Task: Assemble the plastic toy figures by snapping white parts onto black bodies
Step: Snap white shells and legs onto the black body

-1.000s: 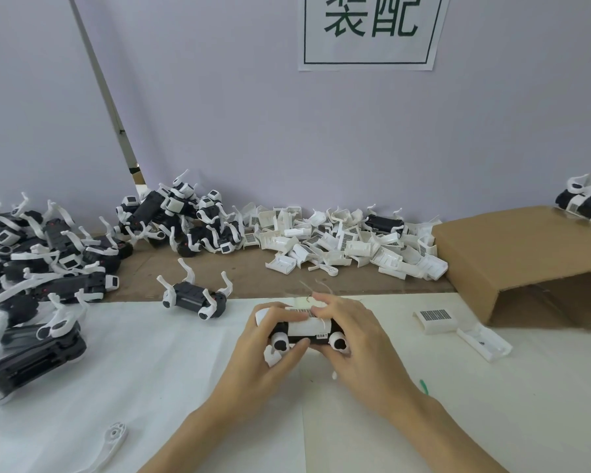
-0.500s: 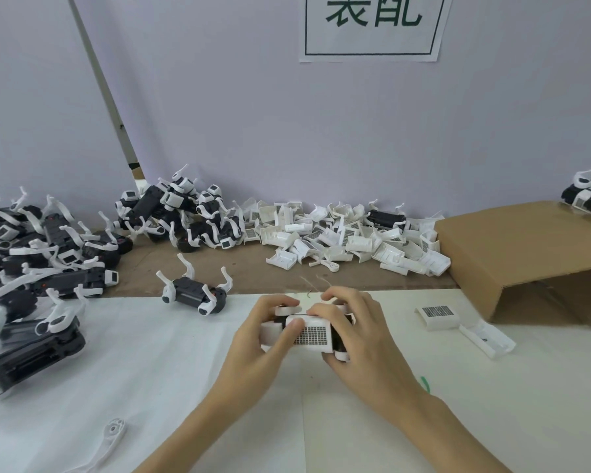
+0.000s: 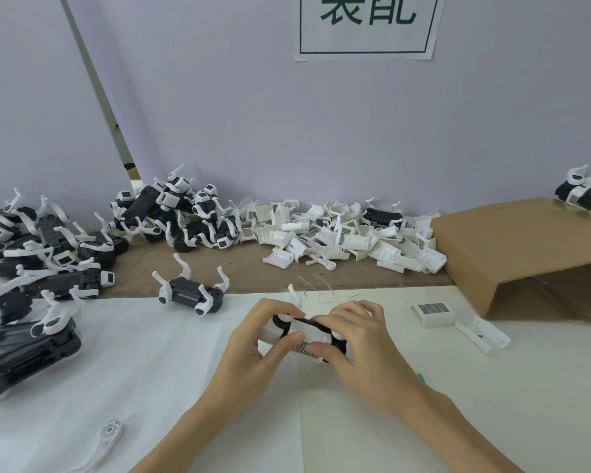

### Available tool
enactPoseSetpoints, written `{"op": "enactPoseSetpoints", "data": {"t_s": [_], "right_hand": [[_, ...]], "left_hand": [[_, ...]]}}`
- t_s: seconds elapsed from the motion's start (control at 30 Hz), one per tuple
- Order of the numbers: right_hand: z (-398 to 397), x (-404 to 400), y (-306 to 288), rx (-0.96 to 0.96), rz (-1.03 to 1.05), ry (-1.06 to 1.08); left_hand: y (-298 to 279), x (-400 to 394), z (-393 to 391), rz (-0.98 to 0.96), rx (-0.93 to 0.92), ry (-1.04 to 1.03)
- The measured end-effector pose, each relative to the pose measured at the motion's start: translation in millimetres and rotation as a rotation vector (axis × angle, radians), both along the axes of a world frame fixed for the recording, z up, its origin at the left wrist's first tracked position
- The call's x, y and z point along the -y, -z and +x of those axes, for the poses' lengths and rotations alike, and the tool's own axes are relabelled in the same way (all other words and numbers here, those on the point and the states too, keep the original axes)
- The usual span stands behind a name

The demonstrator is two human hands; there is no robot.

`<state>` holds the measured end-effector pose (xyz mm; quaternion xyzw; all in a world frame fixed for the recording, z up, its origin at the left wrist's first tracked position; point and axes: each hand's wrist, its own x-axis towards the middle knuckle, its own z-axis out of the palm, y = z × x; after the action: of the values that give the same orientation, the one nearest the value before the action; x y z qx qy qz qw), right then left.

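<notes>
Left hand [image 3: 253, 339] and right hand [image 3: 359, 339] both grip toy [image 3: 304, 331], thumbs pressing white cover [image 3: 306, 347], likely to snap it; spare covers [image 3: 338, 233] piled at 12 o'clock.

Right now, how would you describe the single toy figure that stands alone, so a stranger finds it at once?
Start at the white sheet covering the table. At its far edge, left of the hands, stands one black plastic toy body with white curved legs. Unlike the heaped figures, it stands apart, touching nothing.
</notes>
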<state>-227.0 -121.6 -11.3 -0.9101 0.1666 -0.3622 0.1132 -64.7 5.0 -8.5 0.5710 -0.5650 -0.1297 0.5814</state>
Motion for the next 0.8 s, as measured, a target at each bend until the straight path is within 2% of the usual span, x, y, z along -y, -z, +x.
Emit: {"op": "enactPoseSetpoints", "data": {"t_s": [0.2, 0.27, 0.37, 0.43, 0.47, 0.53, 0.63, 0.73, 0.8], "right_hand": [[-2.9, 1.3, -8.7, -0.109, 0.077, -0.024], [-4.4, -0.1, -10.9, -0.079, 0.16, -0.032], [-6.7, -3.8, -17.5, 0.104, 0.588, -0.096], [-6.6, -3.8, -23.3, 0.206, 0.931, -0.166], [-6.7, -3.5, -25.3, 0.205, 1.054, -0.181], [-7.5, -3.2, -25.5, 0.15, 1.166, -0.203], [-9.5, 1.1, -21.5, 0.142, 1.122, -0.215], [-16.6, 4.8, -22.9, 0.1, 0.821, -0.239], [-18.2, 2.6, -20.9, -0.031, 0.61, -0.213]], "left_hand": [[1.2, 4.3, 0.4, -0.012, 0.029, -0.021], [-1.7, 5.0, 1.9, 0.006, 0.002, -0.025], [-3.5, 2.3, 5.8, 0.014, 0.136, -0.056], [-0.2, -1.2, 5.3, 0.039, 0.23, 0.015], [1.9, -2.3, 4.5, 0.047, 0.234, 0.052], [5.3, -2.0, 2.3, 0.03, 0.209, 0.072], [8.5, 0.0, -0.2, 0.037, 0.125, 0.012], [8.3, 0.7, -1.2, 0.072, 0.052, -0.101], [6.1, 1.5, -0.6, 0.072, 0.057, -0.169]]}}
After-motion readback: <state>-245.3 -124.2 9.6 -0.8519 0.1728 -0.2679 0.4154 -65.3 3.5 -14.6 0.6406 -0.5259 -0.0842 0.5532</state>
